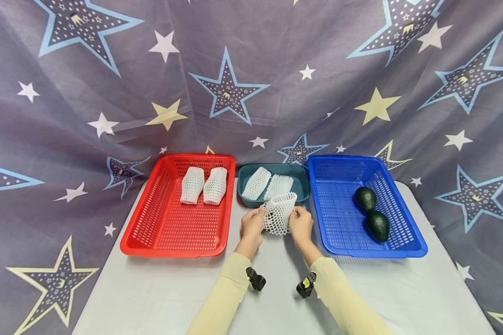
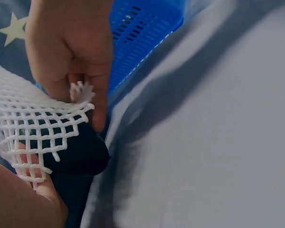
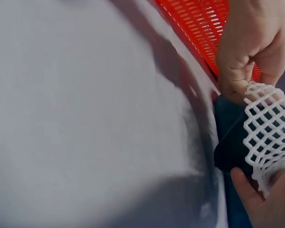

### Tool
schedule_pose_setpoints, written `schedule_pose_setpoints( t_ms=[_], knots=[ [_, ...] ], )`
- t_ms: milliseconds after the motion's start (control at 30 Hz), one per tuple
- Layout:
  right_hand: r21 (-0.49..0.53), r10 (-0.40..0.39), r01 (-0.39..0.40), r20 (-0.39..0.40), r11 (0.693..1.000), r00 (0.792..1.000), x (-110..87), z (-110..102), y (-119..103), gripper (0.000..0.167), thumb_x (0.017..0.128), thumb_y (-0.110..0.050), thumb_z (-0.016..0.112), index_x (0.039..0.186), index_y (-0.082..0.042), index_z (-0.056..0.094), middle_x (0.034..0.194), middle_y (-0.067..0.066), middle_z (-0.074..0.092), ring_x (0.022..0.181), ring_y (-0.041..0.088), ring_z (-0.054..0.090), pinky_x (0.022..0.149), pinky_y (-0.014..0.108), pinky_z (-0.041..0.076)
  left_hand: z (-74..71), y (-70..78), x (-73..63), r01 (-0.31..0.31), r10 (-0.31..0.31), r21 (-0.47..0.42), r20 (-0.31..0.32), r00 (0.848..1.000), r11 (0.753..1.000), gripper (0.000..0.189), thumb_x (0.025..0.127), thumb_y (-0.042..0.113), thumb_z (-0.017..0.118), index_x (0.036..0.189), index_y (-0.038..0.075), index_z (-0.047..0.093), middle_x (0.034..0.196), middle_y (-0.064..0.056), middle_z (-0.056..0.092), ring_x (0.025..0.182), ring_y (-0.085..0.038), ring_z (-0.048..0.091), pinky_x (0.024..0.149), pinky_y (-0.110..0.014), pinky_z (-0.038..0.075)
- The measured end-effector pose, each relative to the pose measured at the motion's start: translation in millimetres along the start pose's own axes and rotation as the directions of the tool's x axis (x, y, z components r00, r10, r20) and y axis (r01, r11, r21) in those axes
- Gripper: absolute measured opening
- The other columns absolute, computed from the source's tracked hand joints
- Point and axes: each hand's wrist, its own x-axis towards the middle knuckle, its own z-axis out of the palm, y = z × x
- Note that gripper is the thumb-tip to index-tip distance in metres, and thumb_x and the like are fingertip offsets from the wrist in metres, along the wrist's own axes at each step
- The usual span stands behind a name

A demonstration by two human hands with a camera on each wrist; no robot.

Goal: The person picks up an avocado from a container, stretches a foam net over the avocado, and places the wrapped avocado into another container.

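Observation:
Between both hands a white foam net sleeve (image 1: 278, 215) stands stretched, just in front of the teal tray (image 1: 246, 203). My left hand (image 1: 252, 228) pinches its left edge, and my right hand (image 1: 300, 226) pinches the right edge. The wrist views show the sleeve's cut rim spread wide, with mesh (image 2: 42, 126) between the fingers and the dark tray behind it. Inside the tray lie more foam net sleeves (image 1: 256, 183), looking flat. Two dark green avocados (image 1: 365, 200) touch each other in the blue basket (image 1: 333, 228).
At the left stands a red basket (image 1: 180, 232) with two bulging white net sleeves (image 1: 192, 185) side by side at its back; what they contain is hidden by the mesh. A pale cloth covers the table (image 1: 272, 298). The star-patterned curtain (image 1: 251, 130) hangs close behind the containers.

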Motion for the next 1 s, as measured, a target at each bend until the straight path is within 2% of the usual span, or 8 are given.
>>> schedule_pose_setpoints(
  t_ms=[167,333,400,500,633,767,900,1000],
  knots=[
    [0.025,0.099,-0.1,0.027,0.995,0.995,-2.0,3.0,2.6,0.018,0.091,0.002,0.056,0.093,0.006,0.074,0.085,0.018,0.072,0.082,0.033,0.065,0.067,0.034,0.049,-3.2,-0.8,4.1,0.011,-0.009,-0.053,0.046,0.999,0.999,0.027,0.1,0.016,0.066,0.114,-0.006,0.071,0.11,-0.01,0.07,0.096,-0.013,0.061,0.1,-0.039,0.053],
    [0.068,0.146,-0.148,0.036,0.987,0.989,-1.6,4.7,4.9,0.018,0.092,0.002,0.057,0.096,0.006,0.074,0.085,0.016,0.071,0.086,0.031,0.065,0.068,0.027,0.046,-5.1,-4.8,9.2,0.01,-0.003,-0.092,0.073,0.997,0.996,0.027,0.1,0.014,0.065,0.114,-0.009,0.069,0.107,-0.007,0.069,0.095,-0.012,0.06,0.102,-0.04,0.051],
    [0.074,0.153,-0.156,0.041,0.985,0.987,-0.5,5.5,5.5,0.018,0.092,0.002,0.057,0.096,0.006,0.074,0.085,0.016,0.071,0.087,0.03,0.064,0.068,0.027,0.046,-5.8,-7.0,10.7,0.009,-0.002,-0.087,0.072,0.997,0.996,0.027,0.1,0.014,0.065,0.113,-0.009,0.069,0.104,-0.006,0.068,0.094,-0.012,0.059,0.098,-0.037,0.052],
    [0.076,0.169,-0.173,0.047,0.982,0.984,0.9,6.7,6.5,0.017,0.093,0.001,0.058,0.097,0.007,0.074,0.085,0.016,0.071,0.087,0.03,0.064,0.07,0.027,0.046,-6.8,-10.4,12.0,-0.004,0.007,-0.049,0.058,0.998,0.999,0.026,0.1,0.014,0.065,0.11,-0.009,0.069,0.097,-0.004,0.067,0.086,-0.01,0.058,0.083,-0.028,0.054],
    [0.068,0.212,-0.215,0.059,0.974,0.976,2.2,6.6,9.5,0.017,0.096,-0.003,0.06,0.097,0.007,0.074,0.088,0.017,0.072,0.09,0.029,0.064,0.075,0.031,0.049,-5.7,-14.0,11.4,-0.017,0.017,0.006,0.029,0.999,1.0,0.023,0.099,0.015,0.067,0.105,-0.007,0.071,0.087,0.0,0.061,0.074,-0.009,0.052,0.062,-0.019,0.046],
    [0.069,0.25,-0.255,0.081,0.964,0.965,3.1,6.4,12.3,0.017,0.098,-0.005,0.06,0.097,0.006,0.073,0.091,0.018,0.072,0.093,0.03,0.063,0.079,0.034,0.05,-3.6,-15.8,10.7,-0.04,0.04,0.049,-0.004,0.999,0.998,0.021,0.097,0.014,0.068,0.101,-0.007,0.072,0.087,-0.002,0.062,0.074,-0.011,0.05,0.061,-0.018,0.043],
    [0.072,0.274,-0.281,0.086,0.957,0.958,4.5,6.6,14.2,0.016,0.098,-0.006,0.061,0.095,0.005,0.073,0.086,0.014,0.071,0.091,0.028,0.063,0.069,0.025,0.047,-0.3,-16.3,11.3,-0.077,0.082,0.112,-0.037,0.996,0.991,0.02,0.096,0.013,0.07,0.098,-0.007,0.073,0.087,-0.005,0.066,0.078,-0.014,0.053,0.065,-0.019,0.043],
    [0.066,0.284,-0.288,0.075,0.955,0.956,5.1,7.4,15.0,0.016,0.097,-0.006,0.062,0.094,0.004,0.073,0.084,0.012,0.07,0.089,0.028,0.063,0.063,0.021,0.045,2.0,-17.1,12.2,-0.102,0.112,0.15,-0.054,0.992,0.983,0.019,0.095,0.012,0.07,0.095,-0.007,0.073,0.082,-0.004,0.066,0.075,-0.013,0.054,0.064,-0.019,0.043]
  ],
)
